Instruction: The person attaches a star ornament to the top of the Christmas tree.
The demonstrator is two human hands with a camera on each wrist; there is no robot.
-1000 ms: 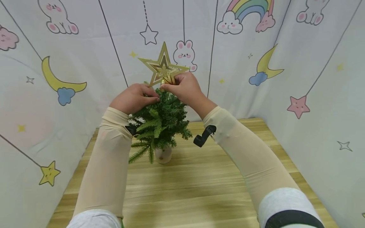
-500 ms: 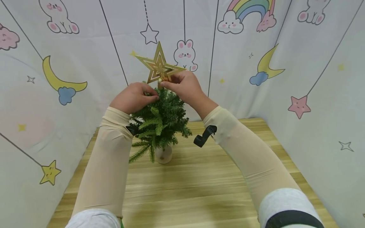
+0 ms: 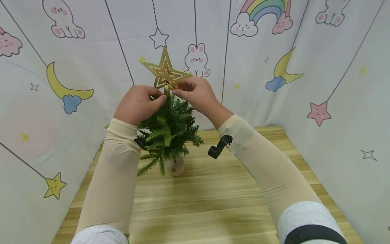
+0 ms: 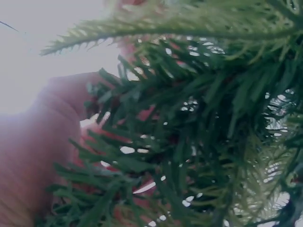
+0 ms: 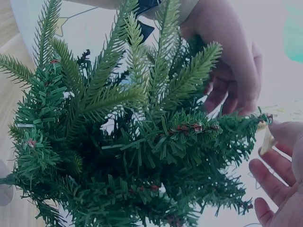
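Fingers [image 3: 158,98] among tree [image 3: 170,130] branches, under star [image 3: 164,72]

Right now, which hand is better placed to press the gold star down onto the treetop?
Right. The right hand already pinches the gold star at its base, while the left hand grips the small tree's top.

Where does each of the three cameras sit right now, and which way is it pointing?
Head: worn on the head, looking forward and down at the gold star atop the small tree on the wooden table; both sleeved forearms, left hand and right hand show.
Left wrist: close under the branches, looking up; only part of the left hand shows, blurred.
Right wrist: beside the tree, looking across its top; right fingers and the left hand show.
Shared: all three show the tree and the left hand.
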